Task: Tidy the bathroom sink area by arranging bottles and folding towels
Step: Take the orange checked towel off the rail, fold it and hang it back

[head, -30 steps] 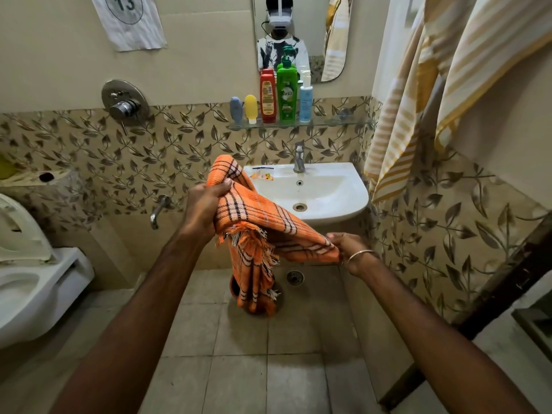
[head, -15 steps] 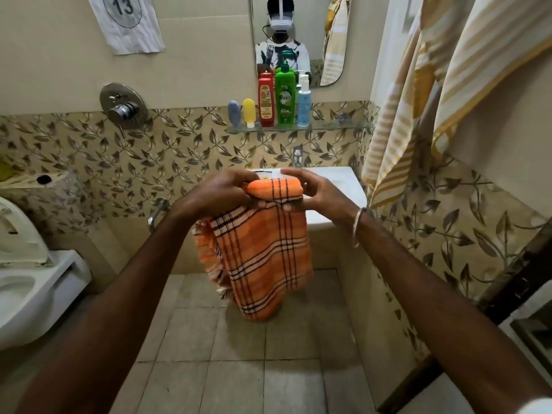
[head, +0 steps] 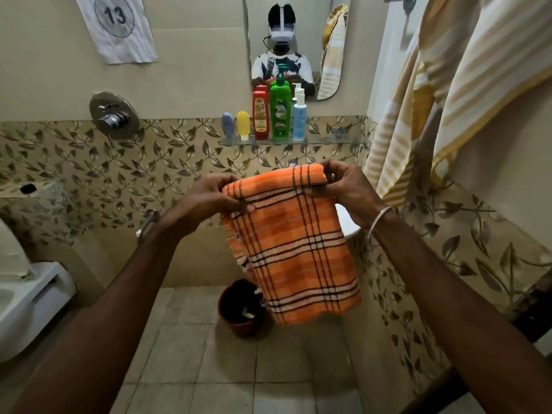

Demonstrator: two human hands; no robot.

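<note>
Both hands are raised in front of the person and hold an orange cotton towel with black and white checks by its folded top edge. The left hand pinches the towel's upper left corner between thumb and curled fingers, and the right hand grips the upper right corner the same way, a thin silver bangle on its wrist. The towel hangs down flat between and below the hands, with its fringed edge on the left-hand side. Behind the right hand, a sliver of the white ceramic sink shows just past the towel. Above and beyond the hands, a narrow glass shelf on the wall carries a row of bottles standing close together: a small blue-grey tube, a small yellow tube, a tall red bottle, a tall green pump bottle and a slim light-blue spray bottle. Below the hands, on the tiled floor, stands a round brown plastic bucket, partly hidden by the towel's lower edge. To the right of the right hand hangs a cream and yellow striped cloth.
</note>
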